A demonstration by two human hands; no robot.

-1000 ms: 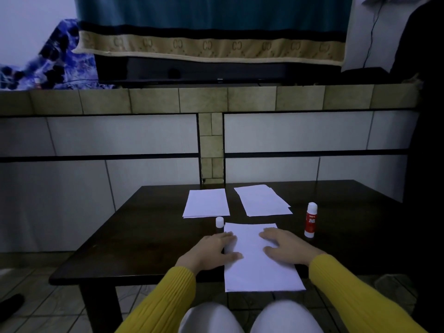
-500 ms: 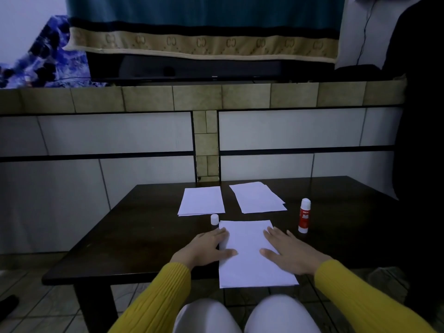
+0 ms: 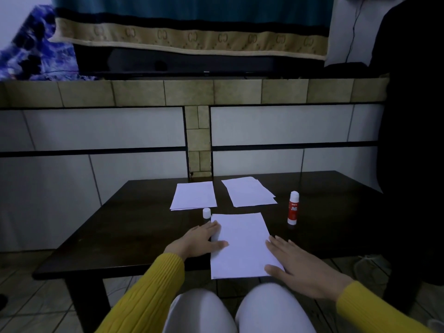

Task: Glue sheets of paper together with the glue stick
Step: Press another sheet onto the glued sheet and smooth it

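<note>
The dark table (image 3: 134, 227) carries a near sheet (image 3: 242, 246), two far paper stacks (image 3: 194, 195) (image 3: 248, 192), a small cap (image 3: 206, 212) and an upright glue stick (image 3: 293, 207) at right.

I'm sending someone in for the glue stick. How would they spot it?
On the dark table, look right of the sheet under the hands. The glue stick stands upright there alone: a red tube with white ends, unlike the small white cap left of the sheet.

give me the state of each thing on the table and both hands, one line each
glue stick: upright, uncapped, untouched
glue cap: off, standing by the near sheet
near sheet: flat, overhanging the table edge
left hand: flat, open, on the sheet's left edge
right hand: flat, open, on its right edge
left stack: neat
right stack: fanned
</note>
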